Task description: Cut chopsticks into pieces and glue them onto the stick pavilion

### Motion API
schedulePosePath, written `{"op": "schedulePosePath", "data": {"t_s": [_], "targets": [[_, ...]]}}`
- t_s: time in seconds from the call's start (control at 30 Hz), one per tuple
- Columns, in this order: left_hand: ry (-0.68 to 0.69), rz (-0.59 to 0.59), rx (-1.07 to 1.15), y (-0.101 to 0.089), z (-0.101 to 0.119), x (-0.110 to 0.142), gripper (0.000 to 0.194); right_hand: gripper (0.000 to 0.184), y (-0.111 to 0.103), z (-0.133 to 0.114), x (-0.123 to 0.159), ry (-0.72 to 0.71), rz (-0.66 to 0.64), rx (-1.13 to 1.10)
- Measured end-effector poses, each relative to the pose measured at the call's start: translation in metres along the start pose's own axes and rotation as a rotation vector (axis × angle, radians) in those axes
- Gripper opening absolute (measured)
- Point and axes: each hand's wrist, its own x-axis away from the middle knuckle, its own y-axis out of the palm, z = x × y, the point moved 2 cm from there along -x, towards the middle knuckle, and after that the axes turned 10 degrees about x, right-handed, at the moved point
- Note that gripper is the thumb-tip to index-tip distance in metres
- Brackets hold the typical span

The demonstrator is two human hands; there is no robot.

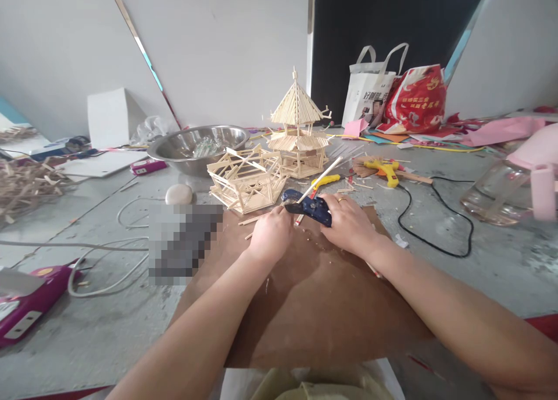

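Observation:
My right hand [349, 222] is closed around a dark blue hand cutter [320, 210], whose dark end points left towards my other hand. A thin pale wooden stick [325, 176] slants up and right from the cutter's jaws. My left hand [272, 231] is closed at the stick's lower end; its fingertips are partly hidden. Just beyond stands an open lattice frame of sticks [246, 179]. Behind it rises a stick-built pavilion [299, 121] with two roof tiers. Beneath my hands lies a brown board [305, 307], with a few short stick pieces near its far edge.
A yellow-handled knife [326, 180] and a yellow glue gun [386, 170] with a black cord lie beyond my right hand. A steel bowl [174, 150] stands back left. Right is a clear jug [497, 193]; left, a purple power strip [35, 301] and cables. Bags [414, 100] stand behind.

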Motion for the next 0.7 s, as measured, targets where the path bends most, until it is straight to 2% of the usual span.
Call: {"op": "schedulePosePath", "data": {"t_s": [0.33,0.7], "targets": [[0.038,0.015,-0.003,-0.0009,0.0016,0.0017,0.023,0.04,-0.0026,0.0002,-0.0006,0.019,-0.07,0.034],[-0.025,-0.025,0.008,-0.0028,0.0033,0.0023,0.025,0.027,-0.0061,0.001,-0.0036,0.088,-0.227,0.088]]}}
